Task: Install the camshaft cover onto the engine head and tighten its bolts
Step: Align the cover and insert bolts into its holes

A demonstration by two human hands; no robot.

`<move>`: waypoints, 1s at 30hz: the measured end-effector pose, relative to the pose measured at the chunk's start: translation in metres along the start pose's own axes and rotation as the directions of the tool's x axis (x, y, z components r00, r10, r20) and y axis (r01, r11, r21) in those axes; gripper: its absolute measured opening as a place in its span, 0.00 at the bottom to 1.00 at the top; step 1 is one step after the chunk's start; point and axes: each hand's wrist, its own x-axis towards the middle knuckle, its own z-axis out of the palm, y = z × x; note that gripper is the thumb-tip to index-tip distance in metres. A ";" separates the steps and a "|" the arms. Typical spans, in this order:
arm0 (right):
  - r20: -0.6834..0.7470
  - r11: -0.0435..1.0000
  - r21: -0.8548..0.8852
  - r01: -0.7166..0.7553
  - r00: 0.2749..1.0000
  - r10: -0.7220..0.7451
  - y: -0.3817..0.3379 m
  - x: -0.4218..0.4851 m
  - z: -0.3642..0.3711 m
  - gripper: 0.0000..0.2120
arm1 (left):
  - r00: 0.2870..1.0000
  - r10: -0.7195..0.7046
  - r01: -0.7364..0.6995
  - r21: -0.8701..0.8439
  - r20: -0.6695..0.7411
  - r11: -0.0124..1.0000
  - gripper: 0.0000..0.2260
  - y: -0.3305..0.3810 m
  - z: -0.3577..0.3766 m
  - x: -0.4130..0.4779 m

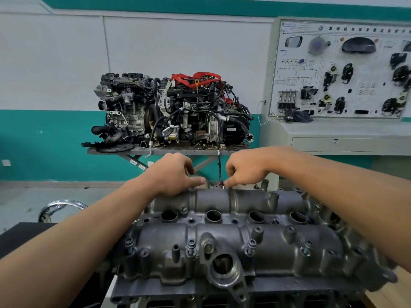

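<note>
**Fingertips hidden behind the cover**

The fingers of the left hand (175, 174) and right hand (244, 170) are seen curled down over the far edge of the camshaft cover (233, 245). Whether anything is gripped cannot be told. The cover, dull grey cast metal with rounded humps, is seated on the engine head (144, 290), which is cut off below.

We had one view: head-worn, wide-angle, facing forward, tilted down. We looked from close above camshaft cover (222, 247), which filled frame from 4 to 8 o'clock. Left hand (175, 174) and right hand (246, 170) sat near centre, over cover's far edge. Display engine (173, 112) lay farther off at 12 o'clock, training board (340, 70) at 2 o'clock, both against wall (178, 41). Lens bowed straight edges.
</note>
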 end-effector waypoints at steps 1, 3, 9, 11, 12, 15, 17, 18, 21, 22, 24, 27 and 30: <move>-0.003 1.000 -0.008 0.028 1.000 -0.028 -0.001 0.000 0.001 0.16 | 1.000 -0.003 0.003 -0.007 -0.024 1.000 0.14 -0.001 -0.001 0.001; -0.020 0.997 -0.053 0.051 0.998 -0.053 -0.005 0.002 0.004 0.18 | 1.000 0.005 -0.006 -0.058 -0.009 0.998 0.11 0.000 -0.002 0.002; -0.045 0.997 0.038 -0.061 0.997 0.062 -0.006 0.002 0.012 0.31 | 0.984 0.066 -0.043 -0.135 0.168 0.990 0.05 -0.001 -0.011 0.001; -0.044 0.992 0.099 -0.082 0.995 0.087 -0.005 0.001 0.010 0.34 | 0.979 0.082 -0.051 -0.162 0.189 0.985 0.07 -0.003 -0.010 -0.001; -0.035 0.991 0.109 -0.080 0.996 0.085 -0.004 0.000 0.008 0.34 | 0.980 0.076 -0.043 -0.178 0.185 0.983 0.07 -0.004 -0.009 -0.002; 0.018 0.997 0.069 -0.040 0.999 0.039 -0.002 0.001 0.000 0.21 | 0.995 0.027 -0.012 -0.142 0.101 0.990 0.06 -0.004 -0.007 0.000; 0.031 1.000 0.019 -0.001 1.000 0.001 -0.004 0.003 0.000 0.17 | 0.997 0.016 -0.006 -0.122 0.079 0.993 0.07 -0.004 -0.008 0.002; 0.022 1.000 -0.005 0.004 1.000 -0.004 -0.006 0.004 0.001 0.19 | 0.996 0.024 -0.014 -0.119 0.089 0.993 0.05 -0.004 -0.009 0.002; -0.036 1.000 -0.028 -0.014 0.999 0.013 -0.009 0.003 0.006 0.26 | 0.984 0.072 -0.049 -0.142 0.165 0.989 0.05 -0.005 -0.011 0.000; -0.048 0.999 -0.025 -0.024 0.999 0.023 -0.010 0.002 0.007 0.28 | 0.977 0.085 -0.053 -0.161 0.198 0.985 0.09 -0.005 -0.013 -0.002; -0.079 0.999 0.005 -0.044 0.996 0.044 -0.009 -0.001 0.007 0.31 | 0.971 0.094 -0.043 -0.225 0.222 0.973 0.15 -0.005 -0.015 -0.004; -0.195 0.994 0.091 -0.052 0.978 0.069 -0.007 -0.004 0.001 0.33 | 1.000 -0.028 0.030 -0.384 0.011 0.923 0.14 -0.006 -0.019 -0.001; -0.289 0.982 0.184 -0.031 0.954 0.084 -0.007 -0.006 -0.007 0.32 | 0.935 -0.347 0.175 -0.762 -0.070 0.624 0.06 -0.014 -0.031 0.006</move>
